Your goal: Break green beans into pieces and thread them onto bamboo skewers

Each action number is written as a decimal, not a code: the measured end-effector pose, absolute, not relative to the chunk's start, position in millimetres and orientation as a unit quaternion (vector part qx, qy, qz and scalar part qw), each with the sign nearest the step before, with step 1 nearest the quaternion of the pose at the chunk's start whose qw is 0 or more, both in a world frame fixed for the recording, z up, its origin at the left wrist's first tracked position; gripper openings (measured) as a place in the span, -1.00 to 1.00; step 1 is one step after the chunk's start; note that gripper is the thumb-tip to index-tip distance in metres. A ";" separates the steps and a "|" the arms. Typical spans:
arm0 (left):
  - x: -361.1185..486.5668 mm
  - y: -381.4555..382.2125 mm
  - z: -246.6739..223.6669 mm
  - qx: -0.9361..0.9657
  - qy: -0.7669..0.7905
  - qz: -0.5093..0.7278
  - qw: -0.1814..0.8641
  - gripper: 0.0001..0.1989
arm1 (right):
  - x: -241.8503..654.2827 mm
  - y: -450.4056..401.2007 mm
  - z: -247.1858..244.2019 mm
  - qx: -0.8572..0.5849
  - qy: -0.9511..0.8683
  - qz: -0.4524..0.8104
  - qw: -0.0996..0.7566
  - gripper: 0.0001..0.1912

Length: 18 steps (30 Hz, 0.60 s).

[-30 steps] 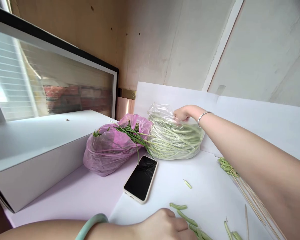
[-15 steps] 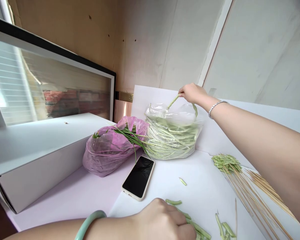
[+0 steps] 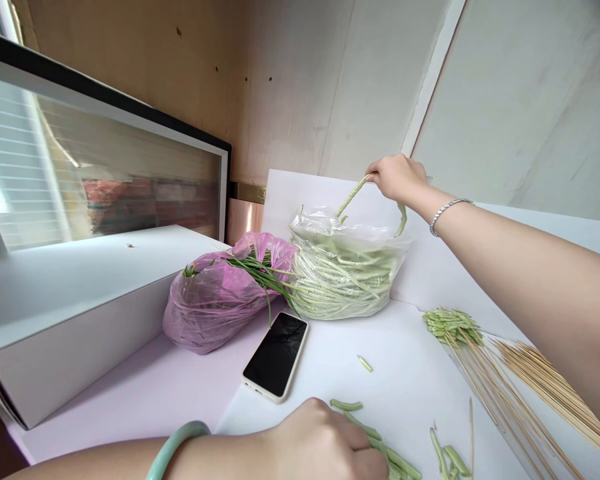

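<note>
2 hands busy | R hand (image 3: 397, 179) pinched long green bean (image 3: 354, 195), narrow grip, over clear plastic bag (image 3: 345, 280) | L hand (image 3: 320, 443) curled, grip unclear, at cut bean pcs (image 3: 375, 433) | white surface (image 3: 405, 393)

Smartphone (image 3: 275, 357) before bagged beans (image 3: 343, 283), bamboo skewers (image 3: 525, 400) further right

White-covered counter (image 3: 420, 407), phone (image 3: 275, 357), bagged long beans (image 3: 345, 280), skewers (image 3: 525, 400)

Glossy clear plastic bag (image 3: 350, 283), matt white paper sheet (image 3: 410, 400), smooth wooden skewers (image 3: 545, 383)
</note>
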<state>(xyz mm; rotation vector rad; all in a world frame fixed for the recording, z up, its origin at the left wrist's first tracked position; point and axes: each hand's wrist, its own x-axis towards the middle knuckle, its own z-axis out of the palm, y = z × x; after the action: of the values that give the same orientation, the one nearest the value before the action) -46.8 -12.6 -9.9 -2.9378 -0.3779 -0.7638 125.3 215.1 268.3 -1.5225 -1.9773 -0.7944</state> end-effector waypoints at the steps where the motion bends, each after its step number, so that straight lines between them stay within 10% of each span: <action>1: -46.3 -12.1 -11.6 -0.960 -0.122 -0.250 0.041 -0.72 | 126.3 215.3 267.3 -0.562 -0.728 -0.295 0.260 -0.75; 18: -47.4 -11.9 -8.8 -0.962 -0.139 -0.233 0.009 -0.71 | 141.8 206.6 287.8 -0.588 -0.724 -0.261 0.249 -0.81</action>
<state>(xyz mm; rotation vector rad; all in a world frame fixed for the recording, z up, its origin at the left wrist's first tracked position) -47.4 -11.9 -8.8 -3.0060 -0.4342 -0.7293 141.8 206.6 287.8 -1.6018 -1.9734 -0.7100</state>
